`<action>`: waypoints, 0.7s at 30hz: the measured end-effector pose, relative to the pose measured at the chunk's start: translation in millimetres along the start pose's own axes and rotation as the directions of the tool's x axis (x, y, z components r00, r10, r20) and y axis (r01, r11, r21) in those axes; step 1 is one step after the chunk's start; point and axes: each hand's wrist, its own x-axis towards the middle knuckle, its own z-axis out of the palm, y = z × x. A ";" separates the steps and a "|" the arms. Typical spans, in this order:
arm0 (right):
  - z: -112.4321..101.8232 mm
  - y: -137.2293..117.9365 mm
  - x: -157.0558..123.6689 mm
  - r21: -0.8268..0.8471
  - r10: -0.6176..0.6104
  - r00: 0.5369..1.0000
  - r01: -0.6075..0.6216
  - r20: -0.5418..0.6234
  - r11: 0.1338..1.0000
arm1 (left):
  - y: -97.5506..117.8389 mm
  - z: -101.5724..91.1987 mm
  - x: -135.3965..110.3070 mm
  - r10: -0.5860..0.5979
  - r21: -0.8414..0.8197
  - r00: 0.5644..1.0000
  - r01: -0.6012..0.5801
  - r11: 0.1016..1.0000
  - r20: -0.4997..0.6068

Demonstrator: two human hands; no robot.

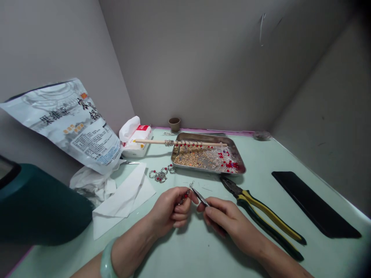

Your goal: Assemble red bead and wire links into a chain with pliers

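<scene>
Between the fingers of my left hand (174,208) is a small beaded wire piece (186,196) with red beads, and thin wire loops rise above the fingertips. My right hand (224,218) grips slim metal pliers (201,197), whose tips meet the wire at my left fingertips. Whether the jaws are closed on the wire is too small to tell. Just beyond my hands lies a beaded ornament (160,175) of silvery wire loops and red beads. Behind it, a metal tray (208,170) holds gold, clear and red beads.
A wooden stick (155,141) strung with beaded rings rests across the tray. Large combination pliers (261,212) lie right of my hand, beside a black flat case (314,204). At left are folded paper (121,200), a tissue pack (139,143), a silver pouch (72,123) and a teal container (40,204).
</scene>
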 end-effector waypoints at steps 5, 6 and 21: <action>0.6 -0.3 -1.6 -0.112 -0.044 0.997 0.038 -0.058 0.993 | -0.3 4.5 -1.0 0.063 0.079 0.994 -0.056 0.995 -0.089; 1.0 -0.4 -2.0 -0.149 -0.064 0.995 0.052 -0.077 0.988 | -0.8 5.1 -1.1 0.078 0.095 0.992 -0.069 0.993 -0.096; 2.5 -0.5 -1.2 -0.349 -0.160 0.979 0.108 -0.124 0.931 | -4.8 7.5 0.4 0.211 0.347 0.967 -0.151 0.926 -0.144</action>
